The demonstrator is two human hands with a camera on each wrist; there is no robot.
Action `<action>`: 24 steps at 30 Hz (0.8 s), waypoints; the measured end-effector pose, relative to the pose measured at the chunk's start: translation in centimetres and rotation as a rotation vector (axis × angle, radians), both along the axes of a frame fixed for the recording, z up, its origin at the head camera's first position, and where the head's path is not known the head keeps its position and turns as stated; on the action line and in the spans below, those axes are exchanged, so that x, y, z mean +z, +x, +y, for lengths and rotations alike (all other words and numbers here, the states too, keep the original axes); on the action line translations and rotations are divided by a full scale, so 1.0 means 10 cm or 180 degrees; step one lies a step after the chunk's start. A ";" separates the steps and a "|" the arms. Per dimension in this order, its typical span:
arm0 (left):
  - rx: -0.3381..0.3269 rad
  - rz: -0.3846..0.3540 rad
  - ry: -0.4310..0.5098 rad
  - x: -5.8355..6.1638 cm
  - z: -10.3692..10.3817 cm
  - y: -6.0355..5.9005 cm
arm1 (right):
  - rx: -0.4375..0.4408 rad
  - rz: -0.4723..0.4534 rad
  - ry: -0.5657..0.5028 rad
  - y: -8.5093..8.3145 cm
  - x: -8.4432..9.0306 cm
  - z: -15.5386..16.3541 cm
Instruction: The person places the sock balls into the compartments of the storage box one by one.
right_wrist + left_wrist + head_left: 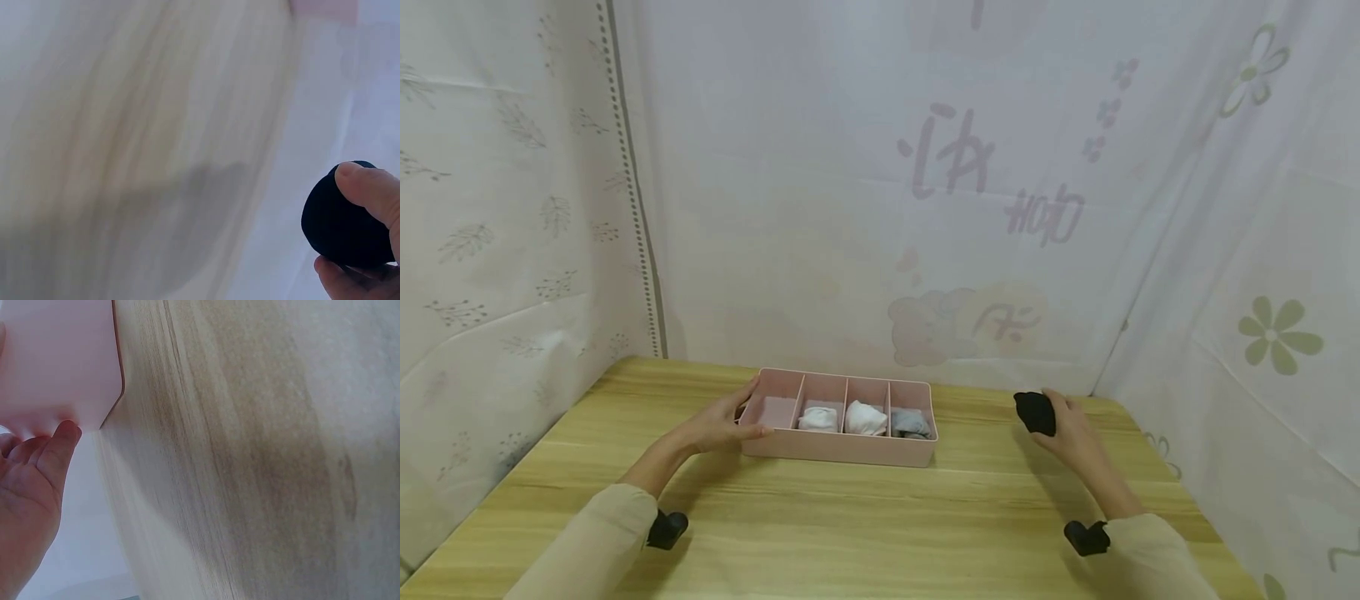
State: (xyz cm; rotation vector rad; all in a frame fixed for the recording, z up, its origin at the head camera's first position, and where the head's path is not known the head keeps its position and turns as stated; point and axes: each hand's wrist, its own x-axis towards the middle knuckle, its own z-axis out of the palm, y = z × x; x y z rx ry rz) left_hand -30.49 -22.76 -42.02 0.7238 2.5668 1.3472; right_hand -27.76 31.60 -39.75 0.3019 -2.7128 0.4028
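Right fingers: curled round a black rolled sock [1035, 412], thumb on top; right hand [1070, 433] lifted over the table's right side.
Left fingers: left hand [718, 425] grips the left end of the pink divided tray [838, 450], thumb on its front wall.
Tray: 4 compartments, long axis 9 to 3 o'clock; leftmost bare, 3 hold rolled socks [862, 418].
Key relation: tray lies at 9 o'clock from the black sock; bare compartment at its far end, beside the left hand.
Surface: wooden table [865, 517].

Your right hand [1075, 437] holds a black rolled sock [1035, 412], a compact rounded bundle, raised above the desk [880, 517] and well apart from the tray. The pink tray [842, 448] is low, rectangular, with four compartments in a row; it sits flat on the desk. Your left hand [722, 425] grips its left end.
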 end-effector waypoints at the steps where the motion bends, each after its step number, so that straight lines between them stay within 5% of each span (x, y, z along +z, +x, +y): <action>1: -0.0003 0.0004 0.0003 0.00 0.00 0.00 | 0.0042 0.0037 -0.0001 -0.02 0.01 -0.06; 19: 0.0033 -0.0092 0.0049 0.00 0.01 0.00 | 0.0865 0.0150 -0.0570 -0.23 0.28 -1.58; 24: 0.0026 -0.0066 0.0041 -0.01 0.00 -0.01 | 0.1159 -0.0016 -0.0619 -0.23 0.30 -1.98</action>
